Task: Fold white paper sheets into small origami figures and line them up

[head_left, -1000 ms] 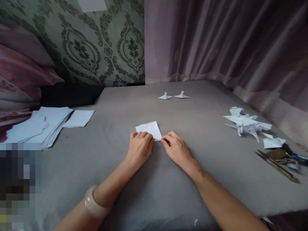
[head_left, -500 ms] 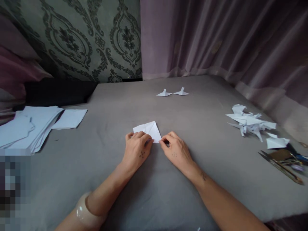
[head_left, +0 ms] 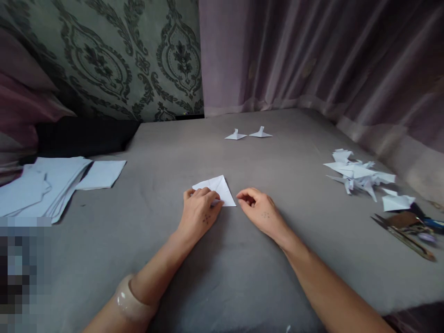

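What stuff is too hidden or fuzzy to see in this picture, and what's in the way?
All in the head view:
- Part of the folded paper: covered by the left hand.
- How many shapes are in the white pile: they overlap each other.
- The far-left end of the paper stack: cut off by the picture's left edge.
- What's behind the blocky squares: they cover it.
- The purplish thing: too small and blurred.

Left hand [head_left: 198, 209]: laid over the left part of folded paper [head_left: 225, 190].
Right hand [head_left: 261, 208]: curled just beside the right corner.
Paper figures [head_left: 236, 135]: set side by side toward far edge of gray surface [head_left: 166, 152].
Sheet stack [head_left: 52, 189]: placed at left.
Paper heap [head_left: 357, 171]: piled at right, near pointed metal tool [head_left: 404, 239].
Bangle [head_left: 134, 299]: worn on left forearm.
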Demonstrator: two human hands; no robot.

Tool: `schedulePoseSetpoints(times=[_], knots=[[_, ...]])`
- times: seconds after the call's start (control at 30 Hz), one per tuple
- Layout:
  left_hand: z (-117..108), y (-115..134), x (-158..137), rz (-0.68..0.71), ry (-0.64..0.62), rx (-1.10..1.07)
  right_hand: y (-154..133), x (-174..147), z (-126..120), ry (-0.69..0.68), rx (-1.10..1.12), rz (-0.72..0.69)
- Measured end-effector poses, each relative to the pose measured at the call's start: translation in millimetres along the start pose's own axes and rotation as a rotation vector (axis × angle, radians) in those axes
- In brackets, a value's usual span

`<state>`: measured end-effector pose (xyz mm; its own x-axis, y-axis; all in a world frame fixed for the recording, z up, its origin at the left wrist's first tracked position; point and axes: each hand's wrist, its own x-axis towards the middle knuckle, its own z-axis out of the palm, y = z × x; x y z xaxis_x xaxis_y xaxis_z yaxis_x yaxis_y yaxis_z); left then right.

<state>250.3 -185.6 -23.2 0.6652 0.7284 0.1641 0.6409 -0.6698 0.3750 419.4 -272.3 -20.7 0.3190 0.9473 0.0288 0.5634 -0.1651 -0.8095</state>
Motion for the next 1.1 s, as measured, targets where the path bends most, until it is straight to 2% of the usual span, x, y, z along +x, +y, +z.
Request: schedulePoseSetpoints(times=[0.1, 0.2, 0.3, 0.47, 0.7, 0.8, 0.97, 1.1], knots=[[1, 1, 0, 0.015, 0.020, 0.009, -5, -3, 5, 0.073, 0.059, -0.142], [2, 1, -1, 0.015, 0.054, -0.010, -9, -6, 14, 0.013, -0.016, -0.282], [3, -3, -4, -0.030, 0.083, -0.058, -11, -11, 18, -0.054, -0.158, -0.355], [-8, -16, -13, -0.041, 0.030, -0.159, -15, -18, 18, -0.074, -0.314, -0.381], [-16, -28, -10, 0.072, -0.055, -0.176, -21, -23, 18, -0.102, -0.438, -0.387], [-15, -29, -9, 0.120, -0.047, -0.180, -20, -23, 19, -0.107, -0.463, -0.400], [-10, -28, -9, 0.212, 0.049, -0.129, -19, -24, 20, -0.122, -0.490, -0.401], [0, -27, -6, 0.211, 0.250, -0.045, -20, -24, 21, -0.129, -0.517, -0.402]])
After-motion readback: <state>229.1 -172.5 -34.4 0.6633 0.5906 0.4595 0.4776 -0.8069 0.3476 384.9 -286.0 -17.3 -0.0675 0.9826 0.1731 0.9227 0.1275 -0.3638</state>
